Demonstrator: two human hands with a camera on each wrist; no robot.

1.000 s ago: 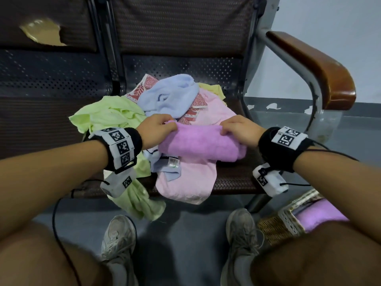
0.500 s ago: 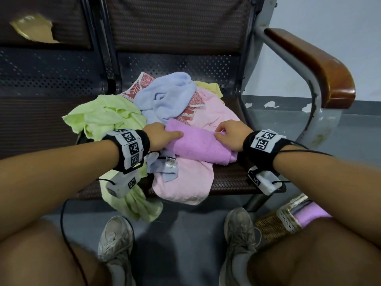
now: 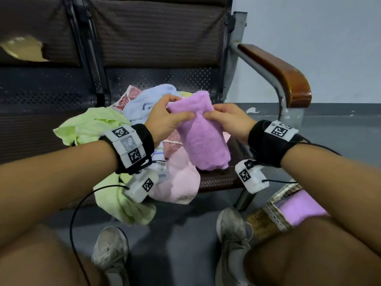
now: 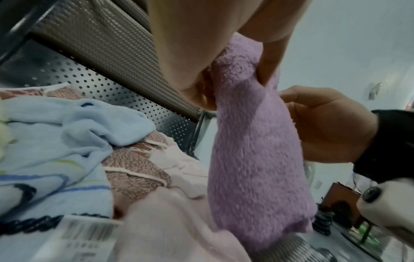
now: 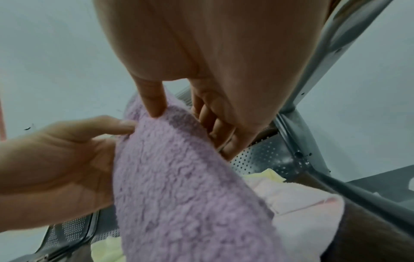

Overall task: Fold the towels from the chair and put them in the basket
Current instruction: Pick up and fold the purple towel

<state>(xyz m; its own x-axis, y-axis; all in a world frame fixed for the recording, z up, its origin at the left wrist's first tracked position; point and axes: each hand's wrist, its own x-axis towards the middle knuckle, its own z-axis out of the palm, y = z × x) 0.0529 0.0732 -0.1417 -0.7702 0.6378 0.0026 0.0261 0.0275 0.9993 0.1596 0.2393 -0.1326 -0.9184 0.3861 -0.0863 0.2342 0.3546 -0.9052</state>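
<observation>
- On the far left of the chair seat point(image 3: 216, 178), a lime-green towel point(image 3: 88, 124) lies crumpled, with part of it hanging over the front edge toward the floor.
- Just beside it, a light-blue towel point(image 3: 144, 104) sits bunched over a red-patterned cloth point(image 3: 123, 100), and a pale-pink towel point(image 3: 177, 182) droops over the seat's front edge (a barcode tag shows at the blue towel's edge in the left wrist view).
- Above this pile, the left hand point(image 3: 165, 120) pinches the purple towel point(image 3: 202, 137) near its top, thumb in front and fingers curled behind.
- That purple towel, folded into a narrow strip, is held up off the seat between the two hands, its lower end hanging free.
- Opposite, the right hand point(image 3: 228, 118) pinches the same towel, thumb against the near face.
- Farther right, a wooden armrest point(image 3: 278, 71) caps the chair's metal frame.
- Down at the lower right, a woven basket point(image 3: 266, 219) with a lace-trimmed rim stands on the floor, with a folded purple towel point(image 3: 299, 207) already inside it.
</observation>
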